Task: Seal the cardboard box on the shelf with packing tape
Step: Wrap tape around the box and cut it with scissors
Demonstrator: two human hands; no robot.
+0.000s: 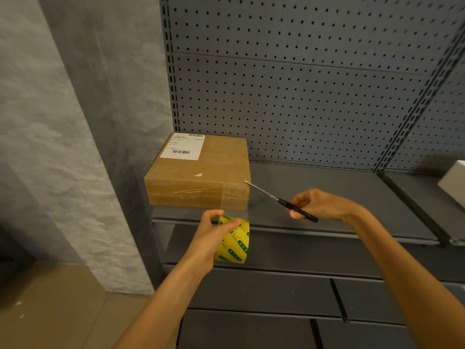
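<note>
A cardboard box point(198, 172) bearing a white shipping label point(183, 146) sits at the left end of a grey metal shelf point(327, 197), against a pegboard back panel point(302, 84). Near its front face, the left hand point(214, 238) grips a yellow packing tape roll point(235, 241), clear tape stretched up to the box. The right hand point(317, 204) holds black-handled scissors point(281, 200), blades pointing at the box's right corner.
</note>
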